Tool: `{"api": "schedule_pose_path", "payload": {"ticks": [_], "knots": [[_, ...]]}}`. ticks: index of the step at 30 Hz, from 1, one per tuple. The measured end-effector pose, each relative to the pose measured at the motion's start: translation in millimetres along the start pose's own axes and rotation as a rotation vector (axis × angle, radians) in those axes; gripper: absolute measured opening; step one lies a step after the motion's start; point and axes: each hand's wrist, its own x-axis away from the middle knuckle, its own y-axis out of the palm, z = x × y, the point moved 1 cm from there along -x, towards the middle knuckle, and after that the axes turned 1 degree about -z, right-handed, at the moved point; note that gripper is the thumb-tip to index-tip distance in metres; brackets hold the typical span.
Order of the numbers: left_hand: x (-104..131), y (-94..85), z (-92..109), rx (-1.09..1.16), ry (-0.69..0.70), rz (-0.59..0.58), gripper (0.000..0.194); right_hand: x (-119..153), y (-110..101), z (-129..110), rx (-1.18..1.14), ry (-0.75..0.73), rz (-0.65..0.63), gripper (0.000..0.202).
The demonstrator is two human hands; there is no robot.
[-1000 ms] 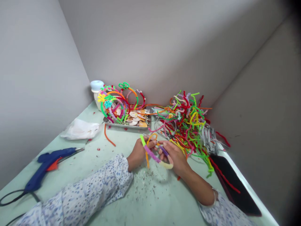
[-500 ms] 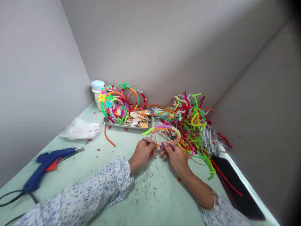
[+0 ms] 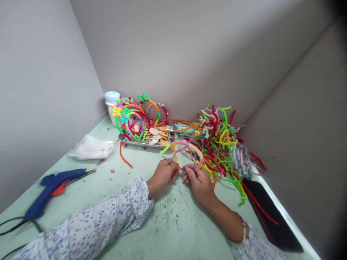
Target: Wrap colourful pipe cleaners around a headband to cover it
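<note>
Between my two hands is a thin headband point(image 3: 195, 148), curved upward and wrapped in fuzzy pipe cleaner in green, purple, cream and pink. My left hand point(image 3: 166, 170) pinches its grey, unwrapped end. An orange pipe cleaner point(image 3: 175, 156) loops up from between the hands toward the top of the arc. My right hand point(image 3: 200, 181) is closed on the purple-wrapped part near that end, thumb on top. The two hands are a short way apart, and the fingers hide part of the wrapping.
Behind the hands, a metal tray point(image 3: 146, 144) holds shells and several finished headbands point(image 3: 135, 126). At the right lies a tangled heap of pipe cleaners point(image 3: 221, 144) beside a black phone-like slab point(image 3: 273, 216). A blue glue gun point(image 3: 51, 191), plastic bag point(image 3: 92, 147) and lidded white bottle point(image 3: 111, 108) are leftward.
The headband has tilted and shifted slightly left, together with my right hand. The orange pipe cleaner's loop has moved a little left. Both hands keep their grip.
</note>
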Motion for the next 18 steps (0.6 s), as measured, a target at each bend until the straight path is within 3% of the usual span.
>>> {"api": "schedule_pose_path", "payload": {"ticks": [8,18], "knots": [[0.9,0.3,3.5,-0.009,0.022,-0.105,0.027,-2.7,-3.5,-1.5,0.025,-0.003,0.020,0.028],[2.2,1.4,2.8,-0.056,0.019,-0.016,0.017,-2.2,0.6,-0.2,-0.068,0.034,-0.012,0.027]]}}
